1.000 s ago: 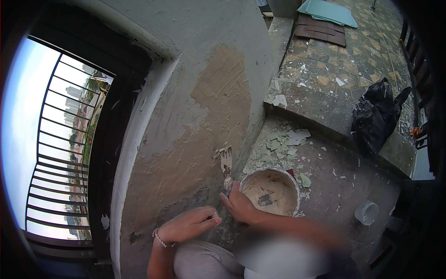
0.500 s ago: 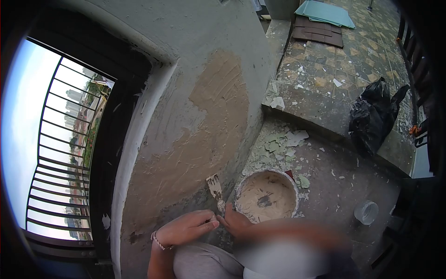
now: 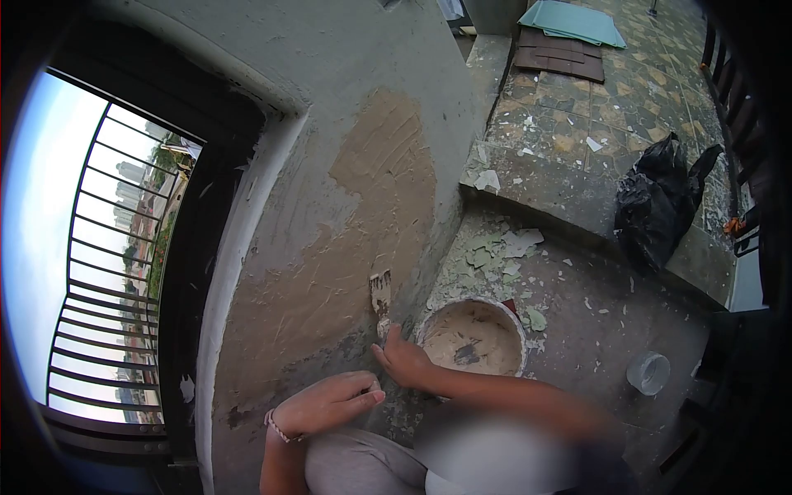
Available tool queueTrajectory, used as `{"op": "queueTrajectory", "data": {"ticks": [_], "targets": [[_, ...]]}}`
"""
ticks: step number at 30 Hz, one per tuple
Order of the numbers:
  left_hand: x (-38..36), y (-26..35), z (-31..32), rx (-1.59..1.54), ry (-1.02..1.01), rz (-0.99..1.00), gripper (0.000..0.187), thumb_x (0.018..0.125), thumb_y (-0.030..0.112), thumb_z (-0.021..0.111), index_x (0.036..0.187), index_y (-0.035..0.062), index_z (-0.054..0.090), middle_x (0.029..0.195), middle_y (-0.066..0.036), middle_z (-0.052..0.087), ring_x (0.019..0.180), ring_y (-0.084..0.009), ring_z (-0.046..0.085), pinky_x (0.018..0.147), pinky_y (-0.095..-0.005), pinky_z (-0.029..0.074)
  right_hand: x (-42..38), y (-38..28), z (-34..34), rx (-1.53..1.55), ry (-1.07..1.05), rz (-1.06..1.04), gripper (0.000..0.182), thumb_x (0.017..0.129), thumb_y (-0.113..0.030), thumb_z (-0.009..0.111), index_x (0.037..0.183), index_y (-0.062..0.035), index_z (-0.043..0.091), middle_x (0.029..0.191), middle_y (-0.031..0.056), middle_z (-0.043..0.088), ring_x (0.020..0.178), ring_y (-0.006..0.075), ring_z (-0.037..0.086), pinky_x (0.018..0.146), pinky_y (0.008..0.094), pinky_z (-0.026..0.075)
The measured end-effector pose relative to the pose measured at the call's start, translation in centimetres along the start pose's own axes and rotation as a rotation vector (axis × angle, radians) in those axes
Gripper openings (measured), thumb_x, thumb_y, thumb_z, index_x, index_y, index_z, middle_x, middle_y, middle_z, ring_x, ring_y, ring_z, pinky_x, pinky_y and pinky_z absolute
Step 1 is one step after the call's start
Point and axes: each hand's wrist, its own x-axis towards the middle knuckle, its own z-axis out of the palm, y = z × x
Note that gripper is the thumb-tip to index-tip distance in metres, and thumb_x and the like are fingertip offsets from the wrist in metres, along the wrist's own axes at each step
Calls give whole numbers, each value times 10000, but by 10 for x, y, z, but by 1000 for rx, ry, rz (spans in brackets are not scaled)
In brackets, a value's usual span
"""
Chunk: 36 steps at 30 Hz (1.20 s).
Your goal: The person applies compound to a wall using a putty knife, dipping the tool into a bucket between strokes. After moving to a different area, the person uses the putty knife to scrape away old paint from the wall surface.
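My right hand (image 3: 404,360) grips the handle of a putty knife (image 3: 379,293), whose blade is smeared with beige putty and dark streaks. The blade lies against the lower right part of a beige putty patch (image 3: 388,190) on the grey wall. My left hand (image 3: 330,403), with a beaded bracelet at the wrist, rests by my knee; it is loosely bent, thumb apart from the fingers, and nothing shows in it. Just right of my right hand stands a round bucket (image 3: 523,340) with beige putty inside and a grey lump in the middle.
Paint flakes (image 3: 487,256) lie on the floor behind the bucket. A black plastic bag (image 3: 657,202) sits on the step (image 3: 544,186) at right. A clear plastic cup (image 3: 648,374) stands on the floor. Greenish sheets (image 3: 573,22) lie farther back. At left is a barred window opening (image 3: 107,272).
My right hand has moved up and away from my left hand, carrying the putty knife higher along the wall. My left hand stays by the knee. The view has shifted slightly.
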Motion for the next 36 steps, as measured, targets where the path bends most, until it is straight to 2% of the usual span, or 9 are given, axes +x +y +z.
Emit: {"op": "queueTrajectory", "data": {"ticks": [4, 7, 11, 13, 16, 20, 26, 29, 36], "targets": [[3, 1, 1, 13, 6, 15, 311, 998, 305, 429, 912, 13, 495, 808, -94, 467, 773, -212, 457, 751, -335, 393, -24, 5, 22, 0, -73, -34, 553, 981, -361, 411, 1173, 141, 282, 798, 342, 608, 731, 483, 623, 646, 529, 499], [3, 0, 1, -9, 5, 67, 304, 996, 303, 430, 914, 17, 495, 811, -95, 466, 775, -211, 457, 750, -333, 392, -42, 13, 35, 46, -122, -21, 543, 980, -366, 415, 1154, 132, 291, 796, 344, 604, 741, 486, 619, 649, 533, 496], [2, 1, 0, -11, 5, 22, 296, 994, 297, 431, 912, 20, 498, 812, -96, 465, 782, -212, 456, 756, -336, 390, -50, 20, 47, 120, -103, 60, 551, 983, -373, 405, 1166, 132, 284, 797, 354, 596, 754, 500, 609, 660, 539, 488], [1, -4, 1, 2, 3, 15, 296, 992, 298, 433, 912, 20, 498, 811, -98, 463, 783, -215, 455, 760, -338, 388, -39, 18, 40, 159, -13, 69, 577, 984, -372, 400, 1193, 146, 255, 802, 359, 594, 754, 508, 604, 670, 541, 485], [-1, 1, 1, -4, 19, 19, 378, 990, 355, 438, 899, -6, 503, 807, -143, 487, 778, -278, 478, 746, -379, 392, -14, 8, 15, 169, 137, 46, 595, 986, -370, 394, 1207, 156, 225, 811, 365, 592, 756, 515, 600, 683, 544, 482], [-1, 2, 2, -4, 14, 7, 385, 990, 361, 437, 898, -6, 502, 808, -144, 487, 780, -283, 476, 749, -378, 392, 12, -5, -11, 183, 252, 19, 560, 986, -368, 392, 1174, 135, 235, 821, 369, 594, 763, 518, 600, 696, 546, 483], [-2, 6, 1, -7, 13, 1, 383, 988, 361, 439, 915, -10, 504, 824, -147, 497, 793, -275, 489, 757, -373, 397, 0, 7, 10, 112, 19, 87, 507, 982, -355, 406, 1133, 108, 262, 808, 354, 602, 767, 503, 612, 691, 540, 487], [-1, 3, 3, -23, 15, 11, 374, 988, 352, 442, 940, -13, 509, 842, -149, 509, 807, -270, 498, 764, -370, 402, -19, 17, 29, 82, -98, 51, 481, 981, -345, 416, 1105, 97, 268, 800, 347, 605, 768, 493, 619, 682, 536, 490], [-6, 6, 3, -47, 26, 13, 352, 984, 332, 454, 1008, -11, 529, 903, -152, 547, 860, -267, 532, 790, -359, 416, -51, 17, 44, 190, -61, 76, 485, 978, -345, 424, 1098, 95, 260, 791, 362, 593, 762, 506, 608, 680, 538, 484]]}}
